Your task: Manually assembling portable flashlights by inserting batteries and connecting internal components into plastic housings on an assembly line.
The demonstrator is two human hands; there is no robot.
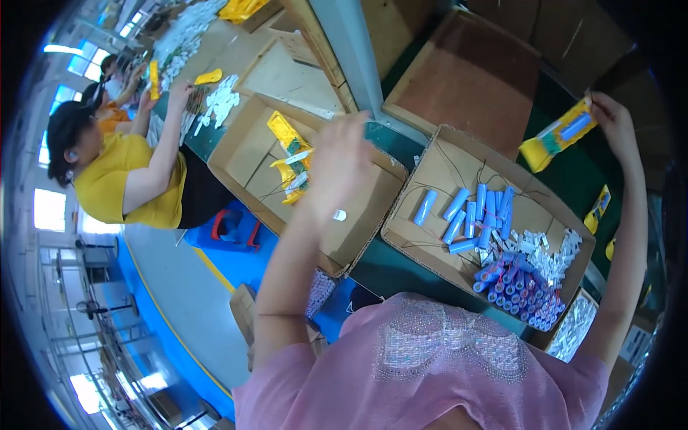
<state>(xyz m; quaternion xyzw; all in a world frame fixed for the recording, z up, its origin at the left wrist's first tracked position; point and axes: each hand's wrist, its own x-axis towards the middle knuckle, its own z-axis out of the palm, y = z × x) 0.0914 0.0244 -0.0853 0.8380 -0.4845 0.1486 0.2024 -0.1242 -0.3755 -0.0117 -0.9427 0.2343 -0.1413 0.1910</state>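
Note:
At the far right, my right hand (616, 123) is raised and grips one end of a yellow plastic casing (536, 153) with a blue cylindrical battery cell (575, 127) and a green part inside it. My left hand (342, 159) is over the left cardboard box (247, 154), blurred, so its fingers cannot be read clearly. Just left of that hand, several yellow casings (285, 131) with green parts and thin wires lie in the box. In the right cardboard box (423, 179) are loose blue battery cells (455, 204), a stack of wired cells (519, 287) and small white pieces (566, 251).
More yellow casings (596, 209) lie beyond my right forearm. A bag of silvery pieces (573, 326) stands beside the right box. A grey post (351, 57) rises behind the boxes. On the left, a co-worker in yellow (136, 175) works at the table with white parts (218, 100).

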